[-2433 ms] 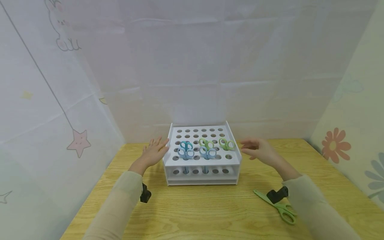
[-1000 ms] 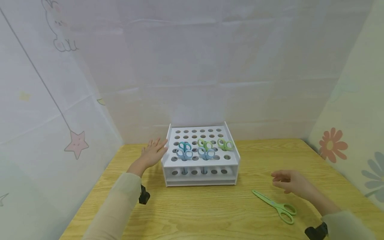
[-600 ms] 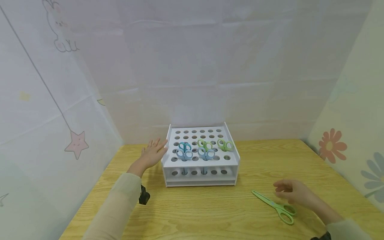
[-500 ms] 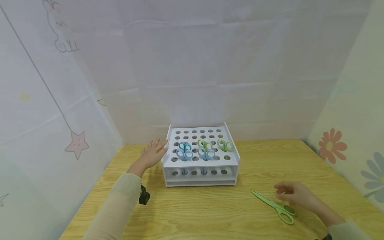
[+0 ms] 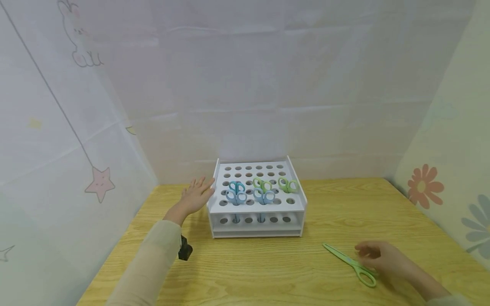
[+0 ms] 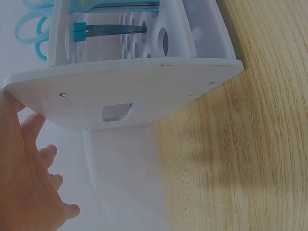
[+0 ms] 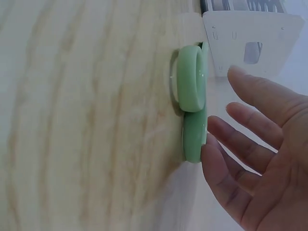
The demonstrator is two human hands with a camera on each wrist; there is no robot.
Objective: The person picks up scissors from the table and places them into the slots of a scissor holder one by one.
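Observation:
My left hand (image 5: 195,197) rests with its thumb on the left side panel of a white holed rack (image 5: 256,207), its fingers spread. In the left wrist view the thumb lies at the panel's top edge. A loose pair of green scissors (image 5: 346,260) lies on the table, tip pointing towards the rack. Over its handles hovers my right hand (image 5: 386,259), fingers relaxed, hiding one finger loop in the head view. The right wrist view has green handles (image 7: 191,82) beside the fingertips, between thumb and fingers, not pinched.
In the rack stand teal scissors (image 5: 237,185), two light blue pairs, one at its front left (image 5: 236,196), and two green pairs, one on the right (image 5: 288,185). The wooden table (image 5: 249,272) meets a white cloth wall (image 5: 245,106) behind the rack.
My right hand has moved from the rack's right side outward and towards me, then down over the loose green scissors' handles. The left hand stays at the rack.

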